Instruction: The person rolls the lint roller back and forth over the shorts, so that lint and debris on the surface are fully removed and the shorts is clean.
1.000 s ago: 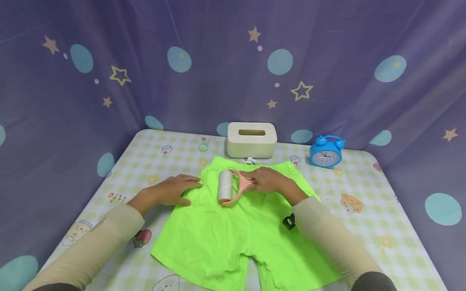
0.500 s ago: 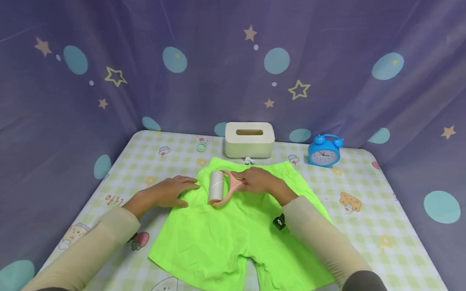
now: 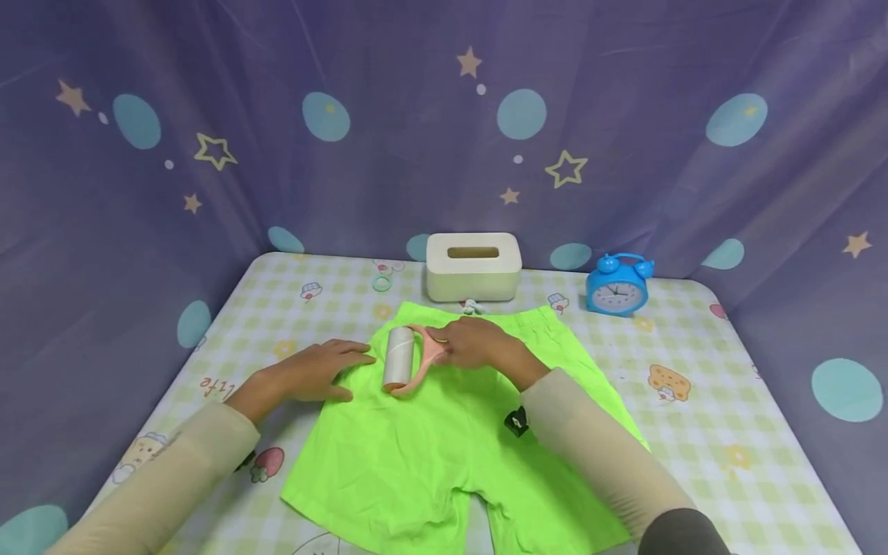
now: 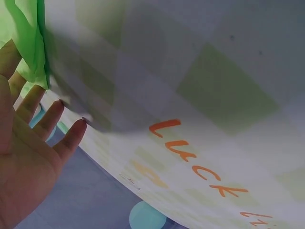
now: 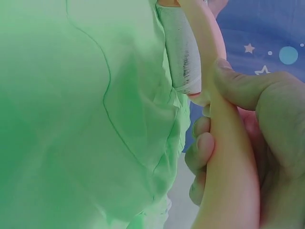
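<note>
Bright green shorts (image 3: 402,470) lie spread on the table, waistband toward the back. My right hand (image 3: 475,343) grips the pink handle of a lint roller (image 3: 398,356), whose white roll rests on the upper left part of the shorts. In the right wrist view, fingers and thumb wrap the handle (image 5: 231,167), and dark lint shows on the roll (image 5: 183,52). My left hand (image 3: 312,371) rests at the left edge of the shorts, its fingers extended. The left wrist view shows that hand (image 4: 33,148) with fingers spread at the cloth's edge (image 4: 35,43).
A tissue box (image 3: 474,270) stands behind the waistband. A blue alarm clock (image 3: 617,285) is at the back right, and a small green ring (image 3: 382,284) lies left of the box. A checked cloth (image 3: 708,439) covers the table; a purple starry curtain (image 3: 416,177) hangs behind.
The right hand has moved the lint roller leftward across the shorts, toward the left hand. The left hand stays at the left edge of the shorts. The view has shifted slightly.
</note>
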A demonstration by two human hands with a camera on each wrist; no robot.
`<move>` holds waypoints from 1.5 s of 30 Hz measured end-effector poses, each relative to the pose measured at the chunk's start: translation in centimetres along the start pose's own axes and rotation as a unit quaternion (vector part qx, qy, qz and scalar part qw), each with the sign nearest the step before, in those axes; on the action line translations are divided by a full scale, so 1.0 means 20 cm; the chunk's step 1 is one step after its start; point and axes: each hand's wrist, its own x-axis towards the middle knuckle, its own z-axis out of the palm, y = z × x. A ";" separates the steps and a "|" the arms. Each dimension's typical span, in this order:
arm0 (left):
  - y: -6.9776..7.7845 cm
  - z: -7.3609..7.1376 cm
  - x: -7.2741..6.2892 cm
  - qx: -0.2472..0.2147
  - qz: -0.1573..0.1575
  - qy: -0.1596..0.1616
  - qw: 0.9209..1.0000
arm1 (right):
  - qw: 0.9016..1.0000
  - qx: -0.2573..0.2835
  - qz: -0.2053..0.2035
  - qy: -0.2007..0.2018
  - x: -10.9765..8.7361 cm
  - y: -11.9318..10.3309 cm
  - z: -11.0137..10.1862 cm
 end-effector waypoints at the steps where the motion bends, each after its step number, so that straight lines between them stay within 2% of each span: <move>1: 0.00 0.00 0.00 -0.001 -0.001 -0.001 1.000 | 1.000 -0.001 0.001 -0.001 0.00 0.00 0.00; 7: 0.00 0.00 0.01 -0.006 -0.003 -0.002 1.000 | 0.999 -0.031 0.009 -0.005 0.03 -0.04 -0.03; 12: 0.01 0.02 0.01 0.001 -0.009 -0.011 1.000 | 0.997 -0.060 0.027 -0.026 0.05 -0.08 -0.07; 20: 0.03 0.04 0.03 0.002 -0.005 -0.011 1.000 | 0.995 -0.071 0.064 -0.028 0.06 -0.09 -0.08; 27: 0.02 0.02 0.02 0.009 -0.014 -0.009 1.000 | 0.996 -0.075 0.049 -0.006 0.07 -0.12 -0.06; 33: 0.03 0.00 0.01 0.002 -0.026 -0.013 1.000 | 0.995 -0.083 0.042 -0.020 0.10 -0.19 -0.07; 41: 0.00 0.01 -0.05 -0.010 -0.046 -0.006 0.999 | 0.997 -0.047 0.053 -0.028 0.13 -0.23 -0.05; 45: 0.00 0.01 -0.07 -0.010 -0.036 0.010 0.999 | 0.998 -0.033 0.049 -0.015 0.14 -0.23 -0.03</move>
